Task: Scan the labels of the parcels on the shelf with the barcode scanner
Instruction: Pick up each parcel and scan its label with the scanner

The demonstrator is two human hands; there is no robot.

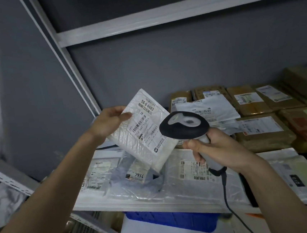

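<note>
The shelf [176, 202] carries brown boxes [263, 135] and plastic mailers [190, 173]. Above it, the left hand [108, 123] pinches a white padded parcel [141, 130], label up. The right hand [215, 148] grips the barcode scanner [184, 125], fingers curled round its handle, beside the parcel.

White shelf [176, 202]: poly bags [189, 171] in front, brown boxes [262, 130] stacked at back right.

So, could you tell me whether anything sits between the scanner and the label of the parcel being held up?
Nothing visible does. The left hand holds the white padded parcel up by its top corner, label facing the camera. The right hand grips the barcode scanner just right of it, its head overlapping the parcel's right edge, with the label uncovered.
</note>
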